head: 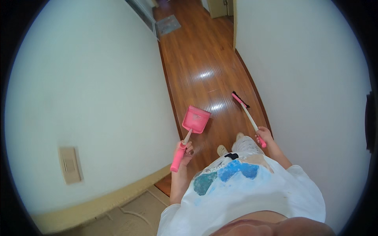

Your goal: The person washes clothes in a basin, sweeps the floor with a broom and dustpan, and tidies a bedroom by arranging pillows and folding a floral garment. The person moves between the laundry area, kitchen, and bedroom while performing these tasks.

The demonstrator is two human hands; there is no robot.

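My left hand (186, 152) grips the handle of a pink long-handled dustpan (196, 119). The pan hangs over the wooden floor with its wide lip facing away from me, and some pale residue shows inside it. In my right hand (264, 134) is a broom (251, 118) with a pink grip and a pale shaft. Its pink head with black bristles (241, 99) is ahead of me at the right, close to the right skirting board; whether the bristles touch the floor I cannot tell.
The glossy wood-plank floor (198, 56) runs ahead between a left wall (103, 88) and a right wall (301, 88). A grey mat (169, 24) lies by a framed opening at the far left. A door (218, 8) stands at the far right. A light switch (70, 165) is on the left wall.
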